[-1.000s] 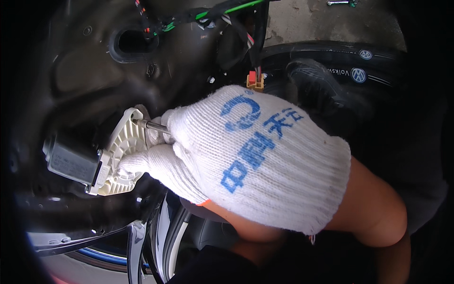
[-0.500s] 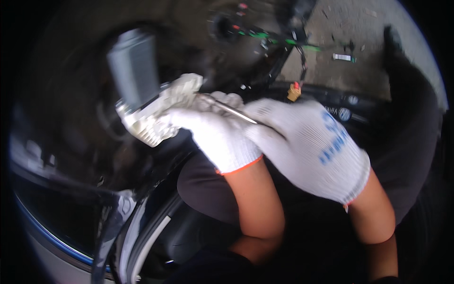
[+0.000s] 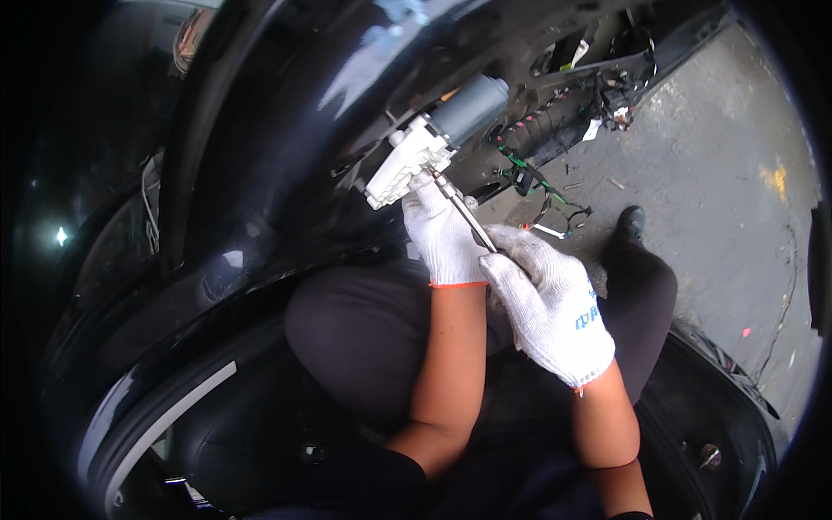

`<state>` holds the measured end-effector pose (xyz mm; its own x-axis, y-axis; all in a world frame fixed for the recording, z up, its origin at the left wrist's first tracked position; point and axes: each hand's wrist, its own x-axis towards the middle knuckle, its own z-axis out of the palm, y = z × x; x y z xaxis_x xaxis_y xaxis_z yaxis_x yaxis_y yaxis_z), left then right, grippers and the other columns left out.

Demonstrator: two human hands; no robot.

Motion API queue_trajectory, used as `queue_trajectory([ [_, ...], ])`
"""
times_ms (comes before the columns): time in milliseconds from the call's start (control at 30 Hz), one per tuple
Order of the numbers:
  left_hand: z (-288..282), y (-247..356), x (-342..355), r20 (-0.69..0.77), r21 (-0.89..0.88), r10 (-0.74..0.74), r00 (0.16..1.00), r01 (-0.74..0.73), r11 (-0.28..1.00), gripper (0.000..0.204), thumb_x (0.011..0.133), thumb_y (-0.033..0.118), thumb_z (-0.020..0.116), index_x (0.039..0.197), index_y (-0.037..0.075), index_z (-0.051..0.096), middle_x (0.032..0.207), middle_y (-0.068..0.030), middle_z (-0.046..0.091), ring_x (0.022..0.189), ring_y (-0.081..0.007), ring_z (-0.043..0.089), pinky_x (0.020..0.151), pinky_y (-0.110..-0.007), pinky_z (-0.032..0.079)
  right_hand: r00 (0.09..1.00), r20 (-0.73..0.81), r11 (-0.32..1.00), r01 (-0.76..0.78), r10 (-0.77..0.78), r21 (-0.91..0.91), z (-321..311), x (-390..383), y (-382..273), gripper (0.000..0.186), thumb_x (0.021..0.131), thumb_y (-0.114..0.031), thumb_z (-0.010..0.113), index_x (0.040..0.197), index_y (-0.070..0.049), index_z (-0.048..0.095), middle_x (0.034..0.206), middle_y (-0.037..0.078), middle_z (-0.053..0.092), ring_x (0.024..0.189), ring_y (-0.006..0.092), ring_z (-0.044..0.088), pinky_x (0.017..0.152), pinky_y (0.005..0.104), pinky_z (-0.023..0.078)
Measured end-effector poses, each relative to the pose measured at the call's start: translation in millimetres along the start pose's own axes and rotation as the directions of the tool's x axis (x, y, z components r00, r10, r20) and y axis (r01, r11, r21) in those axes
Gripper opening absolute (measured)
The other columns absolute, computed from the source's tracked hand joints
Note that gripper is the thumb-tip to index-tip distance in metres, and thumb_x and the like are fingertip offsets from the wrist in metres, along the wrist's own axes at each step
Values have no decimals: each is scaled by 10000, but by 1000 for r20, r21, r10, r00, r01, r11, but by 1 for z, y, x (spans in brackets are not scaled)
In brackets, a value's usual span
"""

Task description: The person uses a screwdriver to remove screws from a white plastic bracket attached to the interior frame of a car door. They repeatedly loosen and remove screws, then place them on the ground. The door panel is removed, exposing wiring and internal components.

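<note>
My left hand (image 3: 440,238), in a white knit glove with an orange hem, is closed on the lower edge of an electric motor (image 3: 414,154). The motor has a white ribbed plastic housing and a dark grey cylinder slanting up to the right. A thin metal-shafted screwdriver (image 3: 462,206) runs from the housing down to my right hand (image 3: 555,308), gloved the same way. My right fingers are wrapped round its rear end and hide its handle. The screwdriver's front end meets the housing beside my left fingertips; its exact seat is too small to tell.
A dark car door frame (image 3: 286,165) curves along the left and behind the motor. Wiring harness (image 3: 542,191) with green tape hangs at the right, above the grey concrete floor (image 3: 719,165). My shoe (image 3: 633,224) rests there.
The view has swung and sharpened, and more floor shows. The motor now appears farther right, its cylinder tilted to the right. Both hands keep hold of the motor and screwdriver.
</note>
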<state>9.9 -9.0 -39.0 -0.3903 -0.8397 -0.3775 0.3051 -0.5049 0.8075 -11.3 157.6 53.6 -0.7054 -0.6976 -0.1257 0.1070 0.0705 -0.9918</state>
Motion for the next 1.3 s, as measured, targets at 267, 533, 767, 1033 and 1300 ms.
queue_trajectory([
  [267,12,0,-10,17,161,184,983,-184,970,413,1069,502,613,1077,94,549,695,-1,547,537,-110,520,483,-281,461,998,-18,998,-66,66,20,9,15,-20,335,1067,-160,603,1319,55,653,804,60,666,578,79,578,526,241,463],
  [533,20,2,-21,60,-18,183,981,-182,983,341,1036,384,714,1170,84,622,818,54,551,627,-44,452,541,-211,391,985,-19,983,-168,170,73,8,14,-31,345,1087,-162,570,1351,51,635,752,28,624,476,55,508,428,214,401],
  [767,20,6,-12,-71,-174,1,997,-14,985,226,1042,261,702,1147,87,603,779,0,594,510,-90,498,420,-300,435,970,-2,970,-243,243,-15,26,-11,-27,352,1085,-163,578,1364,48,621,753,27,629,475,57,508,424,217,409],
  [1033,35,-8,-18,-297,-104,26,955,-59,993,329,881,219,870,932,91,572,819,5,556,622,-95,511,513,-265,426,981,115,941,-111,155,-319,40,-1,-18,306,1080,-197,600,1260,35,683,755,58,654,579,97,615,515,271,498],
  [1300,31,-20,-4,-379,52,30,925,-11,999,388,838,213,909,857,65,552,741,4,537,565,-102,513,478,-281,421,960,67,955,-261,272,-144,59,10,-16,318,1092,-200,581,1279,37,680,705,50,640,511,96,588,421,254,450],
])
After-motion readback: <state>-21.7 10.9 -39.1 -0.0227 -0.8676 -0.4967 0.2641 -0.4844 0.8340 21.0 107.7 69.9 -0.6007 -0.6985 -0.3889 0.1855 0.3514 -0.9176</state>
